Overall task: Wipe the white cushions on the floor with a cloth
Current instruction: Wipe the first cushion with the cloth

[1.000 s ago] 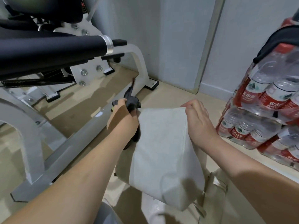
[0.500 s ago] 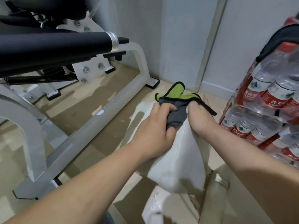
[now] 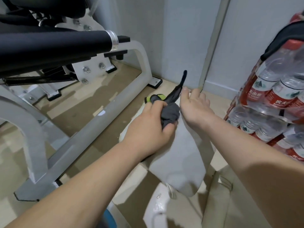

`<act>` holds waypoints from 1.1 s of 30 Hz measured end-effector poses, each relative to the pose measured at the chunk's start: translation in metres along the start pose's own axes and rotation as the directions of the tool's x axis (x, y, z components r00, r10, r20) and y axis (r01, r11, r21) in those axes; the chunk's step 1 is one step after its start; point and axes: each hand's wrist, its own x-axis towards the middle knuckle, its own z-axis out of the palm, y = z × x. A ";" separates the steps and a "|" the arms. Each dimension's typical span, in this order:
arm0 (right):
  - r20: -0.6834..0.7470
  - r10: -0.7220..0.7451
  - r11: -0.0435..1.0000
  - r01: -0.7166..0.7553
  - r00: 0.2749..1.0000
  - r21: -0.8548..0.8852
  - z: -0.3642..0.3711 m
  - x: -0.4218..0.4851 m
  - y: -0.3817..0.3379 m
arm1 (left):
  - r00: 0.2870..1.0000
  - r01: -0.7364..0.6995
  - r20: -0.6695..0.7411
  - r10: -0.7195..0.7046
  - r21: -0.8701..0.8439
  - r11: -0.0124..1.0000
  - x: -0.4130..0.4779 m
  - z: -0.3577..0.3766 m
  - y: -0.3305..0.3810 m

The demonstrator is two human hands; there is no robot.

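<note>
Grey cloth, edged with green and with a black strip sticking up past the knuckles, is bunched in the left hand, whose fingers and thumb curl tight round it. Just to the right of that fist, the right hand grips the top edge of the white cushion, fingers hooked over the far side, so the cushion hangs off the floor. Its long axis runs from that top grip downward and back toward the person, with the broad face turned up toward the cloth hand.

The surface to wipe therefore lies directly below and slightly right of the wad, which touches it near the upper corner. I judge the left hand is the nearer one for the stroke, drawing down along the length while the right holds the top steady. Left of the cloth hand stands a grey bench frame, and right of the holding hand are packs of water bottles.
</note>
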 end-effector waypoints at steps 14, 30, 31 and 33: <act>-0.050 0.186 0.973 -0.191 0.981 -0.133 -0.017 0.016 0.071 | 0.797 0.604 0.161 -0.582 -0.190 0.774 -0.004 -0.019 -0.092; 0.052 0.287 0.937 -0.292 0.956 0.194 -0.015 -0.011 0.105 | 0.796 0.594 0.289 -0.531 -0.205 0.778 0.009 0.022 -0.078; 0.035 0.288 0.942 -0.290 0.957 0.170 -0.011 -0.014 0.103 | 0.781 0.610 0.311 -0.542 -0.192 0.769 0.006 0.017 -0.077; 0.050 0.285 0.954 -0.289 0.957 0.085 0.001 -0.021 0.099 | 0.740 0.633 0.361 -0.567 -0.090 0.769 -0.003 0.005 -0.078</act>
